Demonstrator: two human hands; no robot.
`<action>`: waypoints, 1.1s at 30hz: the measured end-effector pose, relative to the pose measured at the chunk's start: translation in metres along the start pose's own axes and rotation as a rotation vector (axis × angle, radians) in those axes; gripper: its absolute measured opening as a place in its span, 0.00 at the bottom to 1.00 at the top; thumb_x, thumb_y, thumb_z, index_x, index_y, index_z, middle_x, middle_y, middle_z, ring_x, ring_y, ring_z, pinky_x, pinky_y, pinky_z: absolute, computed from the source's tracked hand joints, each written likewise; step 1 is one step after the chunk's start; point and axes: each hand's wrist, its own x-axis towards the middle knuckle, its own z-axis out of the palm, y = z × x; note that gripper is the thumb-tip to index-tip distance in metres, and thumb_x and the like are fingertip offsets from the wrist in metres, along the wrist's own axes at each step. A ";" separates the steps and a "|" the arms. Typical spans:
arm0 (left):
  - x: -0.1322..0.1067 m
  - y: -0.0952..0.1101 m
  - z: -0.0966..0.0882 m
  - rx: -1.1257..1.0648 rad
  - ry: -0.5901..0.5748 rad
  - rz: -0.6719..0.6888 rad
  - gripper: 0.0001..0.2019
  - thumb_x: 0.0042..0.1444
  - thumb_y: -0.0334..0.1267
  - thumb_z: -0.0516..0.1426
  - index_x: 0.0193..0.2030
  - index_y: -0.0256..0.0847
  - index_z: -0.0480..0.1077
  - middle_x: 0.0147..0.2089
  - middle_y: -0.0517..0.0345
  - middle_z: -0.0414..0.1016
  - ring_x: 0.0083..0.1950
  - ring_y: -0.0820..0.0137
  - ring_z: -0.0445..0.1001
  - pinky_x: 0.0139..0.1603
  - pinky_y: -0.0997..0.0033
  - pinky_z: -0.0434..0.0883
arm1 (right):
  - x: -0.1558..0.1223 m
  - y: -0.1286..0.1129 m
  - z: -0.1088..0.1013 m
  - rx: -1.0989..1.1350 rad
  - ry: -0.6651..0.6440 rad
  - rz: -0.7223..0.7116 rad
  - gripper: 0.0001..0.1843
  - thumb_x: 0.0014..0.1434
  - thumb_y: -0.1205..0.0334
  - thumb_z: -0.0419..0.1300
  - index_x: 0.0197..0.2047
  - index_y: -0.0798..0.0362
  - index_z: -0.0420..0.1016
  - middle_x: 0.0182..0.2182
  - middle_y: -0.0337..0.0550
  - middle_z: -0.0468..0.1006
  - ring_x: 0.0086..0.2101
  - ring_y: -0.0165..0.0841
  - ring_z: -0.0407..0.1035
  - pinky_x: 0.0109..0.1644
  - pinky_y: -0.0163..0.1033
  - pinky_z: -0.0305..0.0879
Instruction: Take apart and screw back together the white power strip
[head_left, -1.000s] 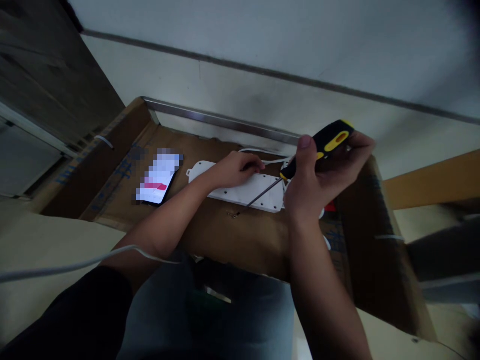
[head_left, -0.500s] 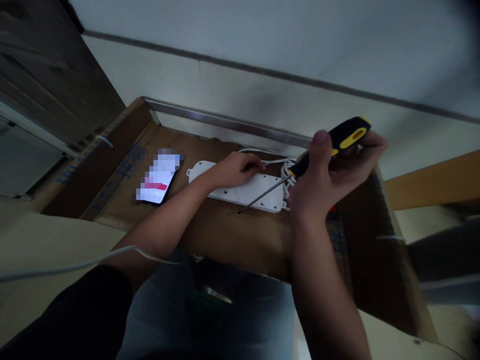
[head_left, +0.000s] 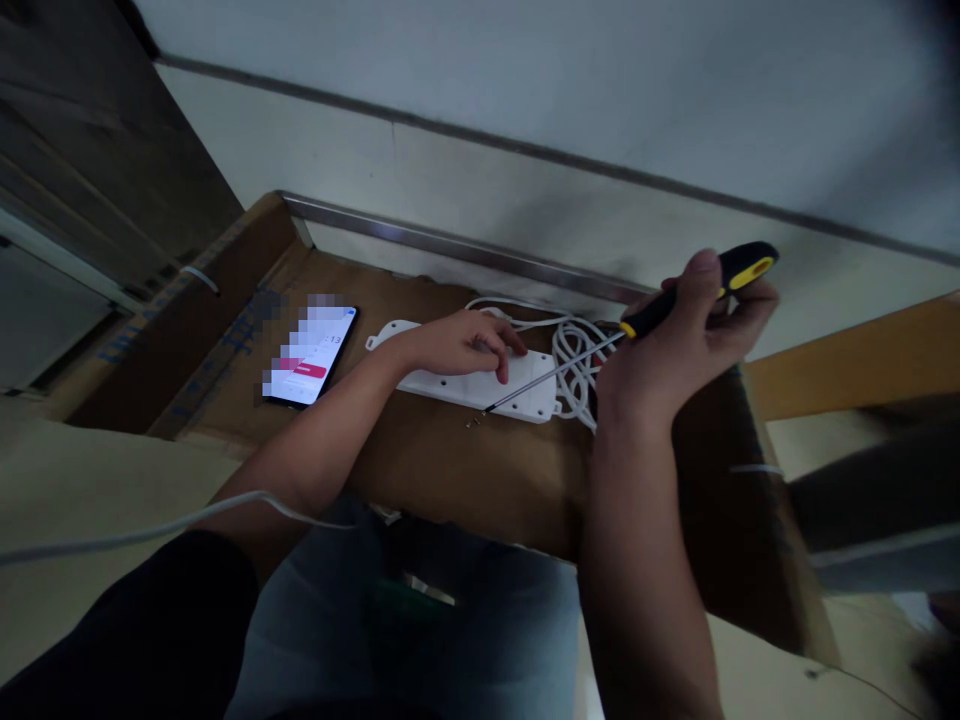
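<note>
A white power strip (head_left: 450,385) lies face down on the cardboard, with several screw holes along its back. My left hand (head_left: 465,345) rests over its middle, fingers apart and holding nothing. In my right hand (head_left: 667,345) is a screwdriver (head_left: 739,268) with a black and yellow handle, gripped to the right of the strip. Its long metal shaft slants down to the left, and the tip is by the strip's front edge. Small screws (head_left: 472,422) lie on the cardboard just in front of that edge. A coiled white cord (head_left: 574,365) sits at the strip's right end.
A phone (head_left: 311,355) with a lit screen lies left of the strip. The cardboard box (head_left: 240,270) has raised side walls. Behind it runs a pale wall (head_left: 480,180). A white cable (head_left: 150,535) crosses by my left forearm. Wooden furniture (head_left: 862,350) stands at right.
My left fingers have spread out from a curled pose. My right hand has moved right with the screwdriver, and its tip has shifted slightly up and right, revealing more cord and the small screws.
</note>
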 end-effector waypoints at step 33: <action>0.005 -0.010 0.019 0.141 0.235 -0.178 0.14 0.64 0.35 0.58 0.52 0.38 0.81 0.52 0.50 0.84 0.49 0.67 0.80 0.53 0.65 0.74 | 0.042 0.039 -0.025 -0.158 0.449 -0.159 0.05 0.73 0.59 0.52 0.46 0.48 0.57 0.43 0.41 0.70 0.45 0.30 0.72 0.63 0.47 0.72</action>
